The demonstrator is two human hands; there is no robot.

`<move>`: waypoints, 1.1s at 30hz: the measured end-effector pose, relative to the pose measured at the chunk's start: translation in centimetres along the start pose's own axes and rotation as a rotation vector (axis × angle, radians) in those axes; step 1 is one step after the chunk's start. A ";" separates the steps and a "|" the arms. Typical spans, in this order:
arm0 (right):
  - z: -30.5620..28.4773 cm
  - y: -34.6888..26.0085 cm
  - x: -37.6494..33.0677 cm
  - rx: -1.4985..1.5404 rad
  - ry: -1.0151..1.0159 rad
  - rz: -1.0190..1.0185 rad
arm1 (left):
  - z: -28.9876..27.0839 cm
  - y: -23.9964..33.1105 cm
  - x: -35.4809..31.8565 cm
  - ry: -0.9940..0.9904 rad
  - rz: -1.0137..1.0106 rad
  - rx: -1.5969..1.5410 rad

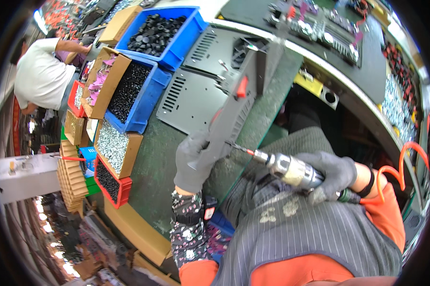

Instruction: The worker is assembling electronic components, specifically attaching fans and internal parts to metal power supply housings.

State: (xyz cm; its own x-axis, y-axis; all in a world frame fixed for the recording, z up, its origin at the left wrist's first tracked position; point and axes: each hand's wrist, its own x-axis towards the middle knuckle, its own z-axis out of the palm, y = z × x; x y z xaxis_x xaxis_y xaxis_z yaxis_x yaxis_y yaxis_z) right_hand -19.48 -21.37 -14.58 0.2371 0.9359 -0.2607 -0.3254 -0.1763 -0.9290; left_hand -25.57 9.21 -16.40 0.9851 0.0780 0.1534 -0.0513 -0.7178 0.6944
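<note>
My left hand (192, 159), in a grey glove, is closed on the lower end of a grey slotted metal panel (219, 133). The panel stands tilted on edge above the green worktop, with an orange-red part (242, 87) on its face. My right hand (331, 174), also gloved in grey, is wrapped round a pneumatic screwdriver (293, 170) with a coiled orange hose (391, 174). Its bit points at the panel's lower end, close to my left hand; whether it touches cannot be made out. Flat grey metal plates (191, 102) with slots lie on the worktop beyond.
Blue bins (150, 90) of black parts, a cardboard box of silver screws (112, 148) and a red bin (125, 190) line the left side. At the back right is a dark work surface (253, 14) with assembled units. A person in a white shirt (45, 71) is at far left.
</note>
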 end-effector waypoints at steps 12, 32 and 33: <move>0.6 -2.5 0.2 0.176 -0.022 0.224 | -0.2 0.1 0.3 0.058 0.075 0.055; 1.7 -3.4 -0.6 0.131 0.108 0.295 | 0.1 0.0 0.0 0.137 0.123 0.034; 1.9 -3.6 -0.6 0.118 0.075 0.285 | 0.0 0.1 -0.2 0.127 0.133 0.030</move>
State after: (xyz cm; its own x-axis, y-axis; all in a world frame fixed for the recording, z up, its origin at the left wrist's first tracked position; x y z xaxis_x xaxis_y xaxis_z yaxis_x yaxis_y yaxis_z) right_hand -20.17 -20.68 -10.62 0.1867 0.8279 -0.5289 -0.4912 -0.3876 -0.7801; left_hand -25.77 9.17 -16.37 0.9412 0.0660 0.3314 -0.1732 -0.7478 0.6410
